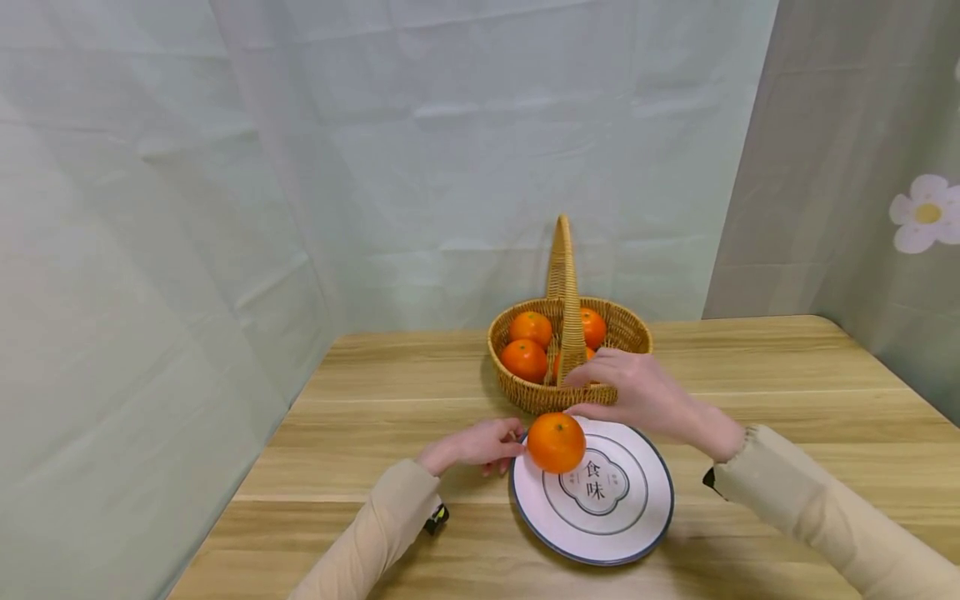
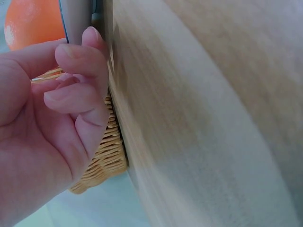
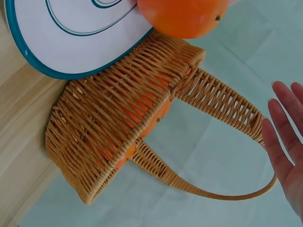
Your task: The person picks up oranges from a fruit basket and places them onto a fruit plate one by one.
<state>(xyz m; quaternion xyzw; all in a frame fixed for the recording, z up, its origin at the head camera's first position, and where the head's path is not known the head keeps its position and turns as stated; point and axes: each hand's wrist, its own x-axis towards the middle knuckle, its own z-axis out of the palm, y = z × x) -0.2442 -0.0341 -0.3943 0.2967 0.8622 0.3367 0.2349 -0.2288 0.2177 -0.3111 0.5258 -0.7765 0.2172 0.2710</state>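
My left hand (image 1: 487,443) is at the left rim of a white plate (image 1: 600,533) with a blue edge. In the left wrist view, thumb and curled fingers pinch that rim. One orange (image 1: 557,442) sits at the upper left of the plate, close to the left hand. My right hand (image 1: 637,392) hovers over the plate's far edge, in front of the basket; its fingers look straight and spread in the right wrist view, and they hold nothing. Behind the plate stands a wicker basket (image 3: 109,109) with a tall handle and several oranges (image 1: 523,360) inside.
All of this stands on a wooden table (image 1: 360,417). A pale cloth (image 1: 450,167) hangs behind it and along the left side. The basket's handle (image 1: 564,275) rises high just beyond the right hand. A grey cloth with flowers (image 1: 926,213) hangs at the right.
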